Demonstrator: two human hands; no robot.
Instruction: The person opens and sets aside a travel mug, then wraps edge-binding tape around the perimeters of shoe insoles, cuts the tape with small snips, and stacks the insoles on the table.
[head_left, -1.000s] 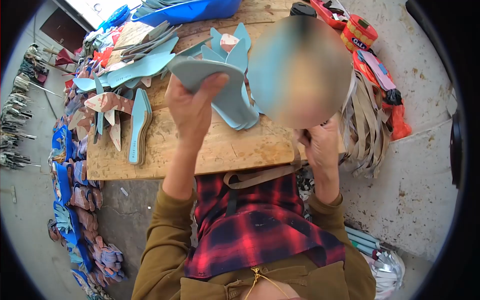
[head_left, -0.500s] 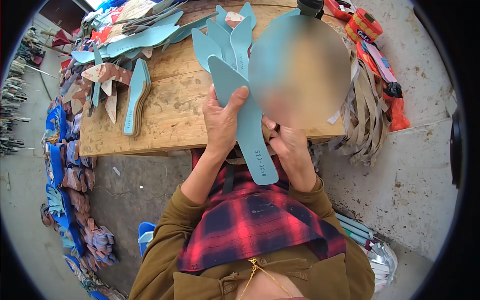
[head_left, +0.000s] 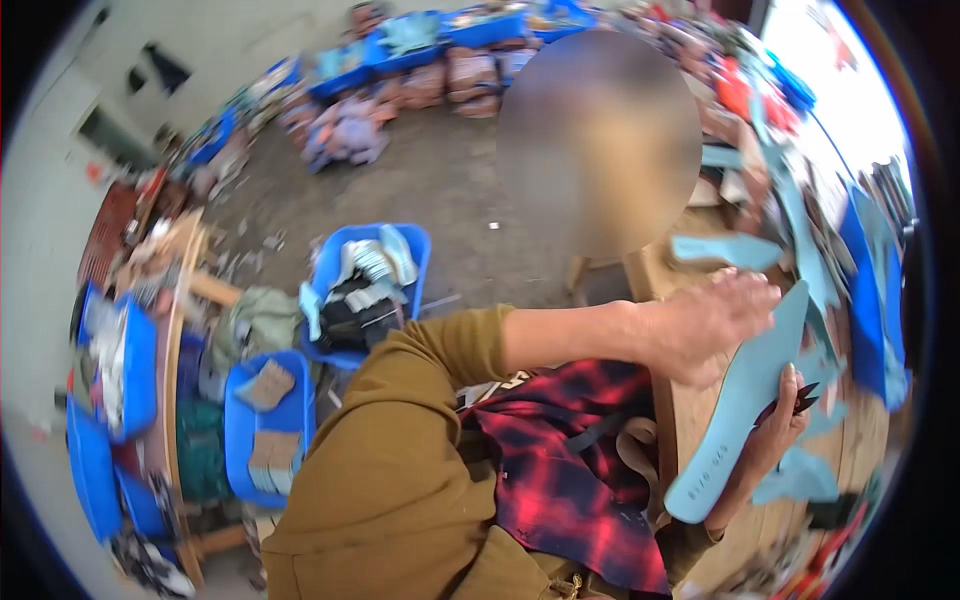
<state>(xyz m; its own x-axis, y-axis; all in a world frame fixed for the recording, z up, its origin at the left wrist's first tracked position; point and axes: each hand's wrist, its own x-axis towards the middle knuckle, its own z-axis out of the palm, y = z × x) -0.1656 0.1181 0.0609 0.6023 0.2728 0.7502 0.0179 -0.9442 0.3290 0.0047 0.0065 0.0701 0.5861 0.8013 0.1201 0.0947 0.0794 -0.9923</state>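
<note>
holding blue insole (head_left: 735,400) and dark blades (head_left: 806,397) at table (head_left: 690,410)

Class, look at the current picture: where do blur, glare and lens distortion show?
Head view: the left hand looks smeared, while some print on the blue insole stays visible; head view: glare washes out the opening at upper right; head view: a round blurred patch hides detail, and dark rounded edges suggest a wide-angle lens.
</note>
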